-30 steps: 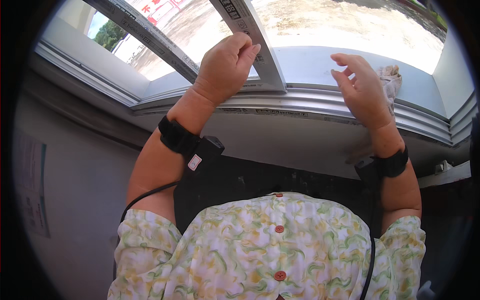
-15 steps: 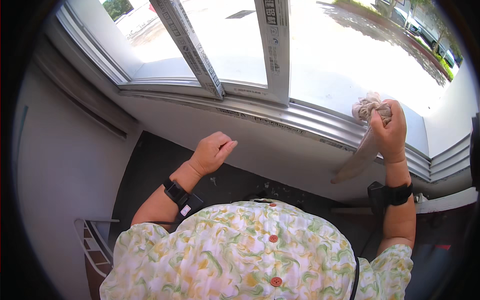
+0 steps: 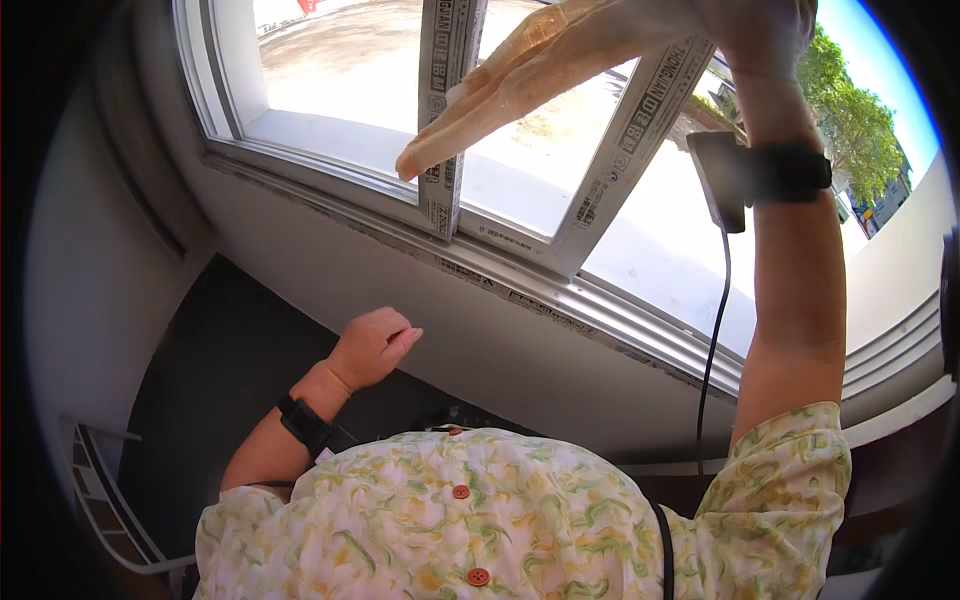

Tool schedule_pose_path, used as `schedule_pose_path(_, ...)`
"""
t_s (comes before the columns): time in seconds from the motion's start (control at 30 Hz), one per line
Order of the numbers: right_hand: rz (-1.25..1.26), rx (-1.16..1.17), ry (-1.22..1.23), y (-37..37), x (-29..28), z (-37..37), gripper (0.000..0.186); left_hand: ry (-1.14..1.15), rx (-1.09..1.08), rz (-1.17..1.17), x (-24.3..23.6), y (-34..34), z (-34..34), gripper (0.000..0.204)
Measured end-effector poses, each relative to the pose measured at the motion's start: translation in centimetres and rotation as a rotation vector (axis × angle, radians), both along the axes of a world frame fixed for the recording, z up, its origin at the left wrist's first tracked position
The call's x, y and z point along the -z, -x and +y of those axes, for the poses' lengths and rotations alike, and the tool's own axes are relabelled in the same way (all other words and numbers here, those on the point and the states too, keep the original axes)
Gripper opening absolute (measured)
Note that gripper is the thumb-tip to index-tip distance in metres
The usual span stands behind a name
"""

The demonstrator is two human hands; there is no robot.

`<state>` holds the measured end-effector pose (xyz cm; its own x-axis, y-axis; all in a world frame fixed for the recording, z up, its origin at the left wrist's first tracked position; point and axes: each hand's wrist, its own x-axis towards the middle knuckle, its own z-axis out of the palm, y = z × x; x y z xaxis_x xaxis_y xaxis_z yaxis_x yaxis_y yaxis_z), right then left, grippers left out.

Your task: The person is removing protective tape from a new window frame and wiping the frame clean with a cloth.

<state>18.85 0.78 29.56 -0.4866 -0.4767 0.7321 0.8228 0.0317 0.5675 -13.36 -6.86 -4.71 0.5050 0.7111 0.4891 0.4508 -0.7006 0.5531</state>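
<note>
My right hand [image 3: 762,35] is raised at the top right, its fingers partly out of frame, closed on a long beige cloth [image 3: 530,75] that hangs down to the left across the aluminium window frames [image 3: 590,200] and their upright bars. The lower end of the cloth lies over the middle bar [image 3: 438,205]; whether it touches cannot be told. My left hand [image 3: 372,345] is low in front of the wall below the window, closed with nothing visible in it, nearest the sill.
Window tracks [image 3: 515,285] run along the sill above a pale wall [image 3: 300,270] and dark floor [image 3: 175,380]. A white metal rack [image 3: 90,480] stands at lower left; a curved pale ledge lies at right. Outside show bright ground and a leafy tree [image 3: 860,120].
My right hand, empty a second ago and gripping the bunched cloth half a second ago, has risen high with it. My left hand has dropped from the window frame to below the sill.
</note>
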Motion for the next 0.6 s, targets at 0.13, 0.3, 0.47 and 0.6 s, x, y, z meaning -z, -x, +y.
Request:
schedule_pose_path(0.13,-0.001,0.228,0.286,1.0,7.3,-1.8,0.024,0.116,-0.157,-0.002,3.5,6.0,-1.0,0.016)
schedule_pose_path(0.3,-0.044,0.244,0.854,1.1,24.1,-6.3,0.022,0.194,-0.137,0.023,3.4,6.6,0.7,0.016)
schedule_pose_path(0.47,0.210,0.160,1.346,0.9,26.1,-10.7,0.022,0.222,-0.121,-0.069,3.7,7.7,1.8,0.014)
schedule_pose_path(0.6,0.751,0.079,1.206,-7.4,22.8,-11.7,0.022,0.226,-0.227,-0.132,6.7,10.7,1.2,0.013)
